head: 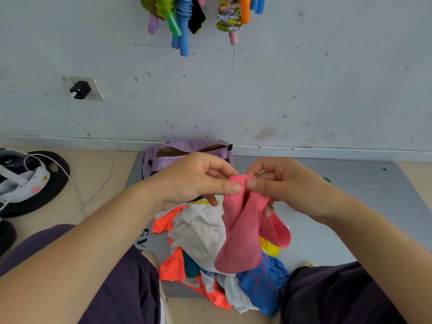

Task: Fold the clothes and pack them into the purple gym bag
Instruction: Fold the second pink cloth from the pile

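Both hands are up in front of the chest now, and between them hangs a pair of pink socks [243,232]. The left hand [196,181] pinches the top edge with thumb and forefinger; the right hand [280,183] pinches the same edge right alongside, thumbs nearly touching, while its lower fingers curl behind the fabric. So both hands are closed on the socks, neither one free. The long axis runs straight down from the pinch, the toes dangling toward the person and just above the pile of clothes [198,232], a heap of white, orange, blue and yellow pieces on the grey mat [327,220] between the knees. Here is what matters for the next move: the purple gym bag [187,148] sits on the far side of the hands, against the wall, its zip open and the mouth facing up. It lies slightly to the left of the grip, so I'd judge the left hand nearer to it. The socks look not yet folded, hanging full length, so a fold upward along that vertical axis seems due before anything travels forward into the bag. The pile suggests most of the job remains.
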Demonstrator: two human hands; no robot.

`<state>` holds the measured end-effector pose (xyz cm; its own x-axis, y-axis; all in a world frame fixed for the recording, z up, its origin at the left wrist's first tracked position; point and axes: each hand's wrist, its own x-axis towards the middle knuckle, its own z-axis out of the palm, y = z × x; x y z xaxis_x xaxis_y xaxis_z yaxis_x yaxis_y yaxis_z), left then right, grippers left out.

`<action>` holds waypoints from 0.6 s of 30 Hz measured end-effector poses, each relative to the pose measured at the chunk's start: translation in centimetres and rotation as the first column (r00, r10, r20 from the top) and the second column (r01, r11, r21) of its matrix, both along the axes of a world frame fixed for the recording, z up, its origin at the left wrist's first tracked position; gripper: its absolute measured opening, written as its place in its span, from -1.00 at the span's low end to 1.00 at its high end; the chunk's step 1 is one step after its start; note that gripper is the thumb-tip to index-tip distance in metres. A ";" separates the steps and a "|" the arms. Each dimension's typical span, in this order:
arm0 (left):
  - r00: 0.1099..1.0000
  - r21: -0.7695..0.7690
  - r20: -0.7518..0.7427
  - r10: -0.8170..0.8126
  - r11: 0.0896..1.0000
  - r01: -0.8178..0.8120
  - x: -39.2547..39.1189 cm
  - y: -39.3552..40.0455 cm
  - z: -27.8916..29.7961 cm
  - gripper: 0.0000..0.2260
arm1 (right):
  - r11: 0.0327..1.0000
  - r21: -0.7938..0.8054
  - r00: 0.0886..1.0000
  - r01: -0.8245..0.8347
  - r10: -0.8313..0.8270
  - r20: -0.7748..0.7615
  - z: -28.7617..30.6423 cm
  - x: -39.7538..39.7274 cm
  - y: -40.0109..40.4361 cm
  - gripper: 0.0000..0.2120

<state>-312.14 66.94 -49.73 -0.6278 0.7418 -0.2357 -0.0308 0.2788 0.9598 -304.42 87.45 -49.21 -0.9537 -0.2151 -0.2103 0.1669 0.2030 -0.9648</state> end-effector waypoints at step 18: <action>0.952 0.235 0.107 0.287 0.923 -0.305 -0.3 0.7 -0.7 -0.92 | 0.995 -0.089 0.996 0.051 -0.058 -0.073 0.6 0.0 -0.1 -0.86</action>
